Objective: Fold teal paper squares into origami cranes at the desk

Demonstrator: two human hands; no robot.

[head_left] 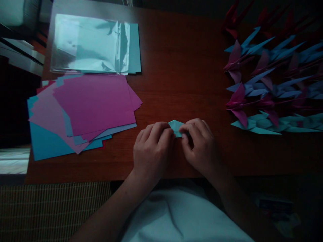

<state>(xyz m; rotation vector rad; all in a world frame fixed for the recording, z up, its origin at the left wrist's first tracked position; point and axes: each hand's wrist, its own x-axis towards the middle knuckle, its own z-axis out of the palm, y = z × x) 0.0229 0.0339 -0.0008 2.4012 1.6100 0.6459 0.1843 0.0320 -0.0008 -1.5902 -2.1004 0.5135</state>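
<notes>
A small piece of folded mint-green origami paper (176, 126) lies near the front edge of the wooden table, between my two hands. My left hand (152, 144) is closed at its left side, fingers curled down onto the paper. From the right, my right hand (200, 143) pinches the paper's other side between thumb and fingers. Creases show across the paper's visible middle, and its top comes to a low point. Both ends of the paper are hidden under my fingers.
Left of my hands lies a fanned stack of coloured paper sheets (98, 104), pink on top. Behind it is a clear plastic packet (88, 45) of green sheets. Rows of folded paper cranes (267, 87) fill the right side. The table's front edge (121, 181) runs close to my body.
</notes>
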